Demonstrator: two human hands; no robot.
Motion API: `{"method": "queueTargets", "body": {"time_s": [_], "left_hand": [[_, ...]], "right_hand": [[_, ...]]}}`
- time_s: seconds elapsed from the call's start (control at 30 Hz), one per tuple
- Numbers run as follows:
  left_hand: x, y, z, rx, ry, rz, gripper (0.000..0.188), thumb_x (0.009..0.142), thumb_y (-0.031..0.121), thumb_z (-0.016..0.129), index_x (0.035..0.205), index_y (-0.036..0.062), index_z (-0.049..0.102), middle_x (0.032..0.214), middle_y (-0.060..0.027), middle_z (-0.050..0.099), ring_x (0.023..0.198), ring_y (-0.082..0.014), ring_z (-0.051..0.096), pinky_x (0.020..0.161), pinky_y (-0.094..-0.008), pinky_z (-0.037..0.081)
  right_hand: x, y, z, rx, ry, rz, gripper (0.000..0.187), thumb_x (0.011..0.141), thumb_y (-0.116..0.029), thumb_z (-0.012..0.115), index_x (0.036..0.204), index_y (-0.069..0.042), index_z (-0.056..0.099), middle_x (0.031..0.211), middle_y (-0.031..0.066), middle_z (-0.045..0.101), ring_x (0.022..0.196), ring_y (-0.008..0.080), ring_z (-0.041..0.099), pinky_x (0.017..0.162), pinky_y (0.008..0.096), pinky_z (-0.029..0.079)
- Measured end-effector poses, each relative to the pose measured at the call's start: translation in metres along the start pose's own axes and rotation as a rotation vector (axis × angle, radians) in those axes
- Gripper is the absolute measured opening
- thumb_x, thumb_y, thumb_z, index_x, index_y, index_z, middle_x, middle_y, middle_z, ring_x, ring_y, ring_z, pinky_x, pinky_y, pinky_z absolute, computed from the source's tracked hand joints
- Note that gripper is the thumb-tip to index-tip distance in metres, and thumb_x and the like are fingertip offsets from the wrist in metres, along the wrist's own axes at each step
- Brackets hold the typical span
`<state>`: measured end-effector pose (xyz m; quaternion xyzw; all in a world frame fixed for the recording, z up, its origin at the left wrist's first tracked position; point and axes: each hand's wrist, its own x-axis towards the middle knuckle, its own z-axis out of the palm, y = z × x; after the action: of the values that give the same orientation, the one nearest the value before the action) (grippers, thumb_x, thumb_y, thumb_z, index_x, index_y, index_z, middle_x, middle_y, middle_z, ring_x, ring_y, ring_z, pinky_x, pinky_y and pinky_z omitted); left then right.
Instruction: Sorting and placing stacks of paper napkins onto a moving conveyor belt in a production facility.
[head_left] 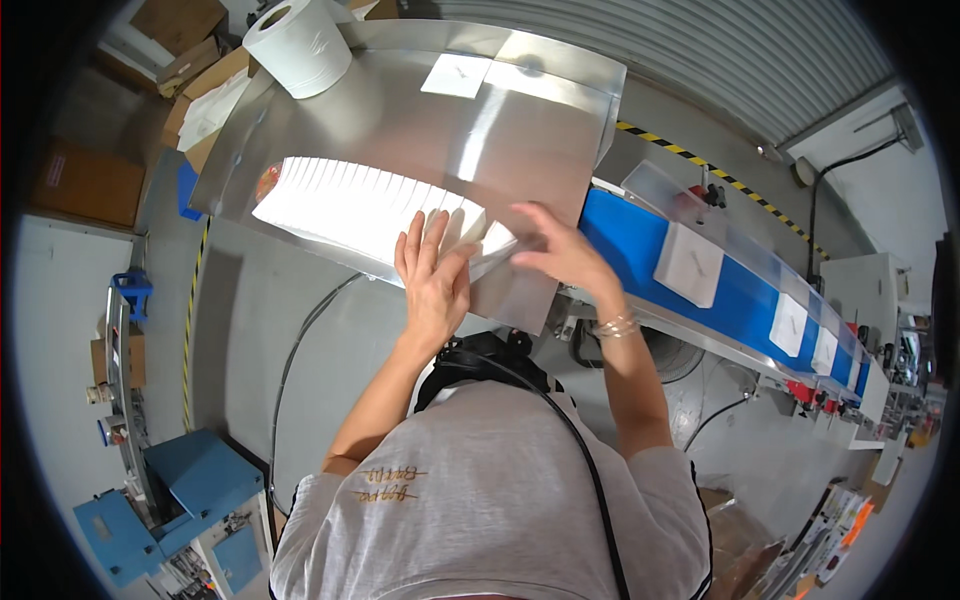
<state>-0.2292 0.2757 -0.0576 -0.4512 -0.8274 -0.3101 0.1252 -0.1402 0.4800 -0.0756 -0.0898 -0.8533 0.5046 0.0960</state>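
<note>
A long row of white flat packets (pixel 350 200) stands on edge, packed side by side, along the near edge of a steel table (pixel 400 120). My left hand (pixel 434 280) rests on the row's right end, its fingers stretched out over the packets. At that end, a few packets (pixel 490 245) lean over and fan out. My right hand (pixel 565 255) is just right of them, thumb and fingers apart, with nothing visible between them. A small reddish round thing (pixel 268 182) sits against the row's left end.
A blue conveyor belt (pixel 640 240) runs off to the right, carrying several white packets (pixel 690 265) beneath a transparent guard. A large white roll (pixel 300 50) stands at the table's back left. One white packet (pixel 456 75) lies near the back edge. A raised lip borders the table's back.
</note>
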Motion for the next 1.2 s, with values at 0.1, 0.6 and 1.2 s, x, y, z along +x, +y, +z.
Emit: {"method": "queueTargets", "body": {"time_s": [0.1, 0.6, 1.2], "left_hand": [[0.008, 0.01, -0.01, -0.033, 0.001, -0.044, 0.031, 0.079, 0.006, 0.065, 0.109, 0.0079, 0.065, 0.142, -0.0174, 0.04, 0.134, -0.0399, 0.029, 0.108, -0.0512, 0.022], [0.003, -0.014, -0.003, -0.08, 0.082, -0.106, 0.032, 0.077, -0.006, 0.062, 0.107, 0.0046, 0.066, 0.129, -0.0161, 0.052, 0.125, -0.0381, 0.041, 0.102, -0.0468, 0.035], [0.01, -0.025, -0.009, -0.085, 0.075, -0.134, 0.031, 0.078, -0.004, 0.062, 0.107, 0.0067, 0.065, 0.131, -0.0159, 0.05, 0.127, -0.0391, 0.039, 0.106, -0.0509, 0.028]], "right_hand": [[0.013, 0.005, 0.01, -0.151, -0.072, -0.194, 0.053, 0.079, -0.02, 0.073, 0.124, -0.006, 0.05, 0.119, 0.0109, 0.056, 0.11, 0.02, 0.054, 0.088, 0.0317, 0.047], [-0.064, 0.07, -0.065, -1.071, 0.922, 0.416, 0.048, 0.079, -0.03, 0.069, 0.118, -0.005, 0.055, 0.117, 0.0165, 0.057, 0.101, 0.032, 0.056, 0.084, 0.0413, 0.047], [-0.047, 0.092, -0.042, 0.017, 0.717, 0.586, 0.039, 0.087, -0.035, 0.065, 0.095, 0.002, 0.056, 0.085, 0.0102, 0.063, 0.075, 0.016, 0.055, 0.068, 0.032, 0.047]]}}
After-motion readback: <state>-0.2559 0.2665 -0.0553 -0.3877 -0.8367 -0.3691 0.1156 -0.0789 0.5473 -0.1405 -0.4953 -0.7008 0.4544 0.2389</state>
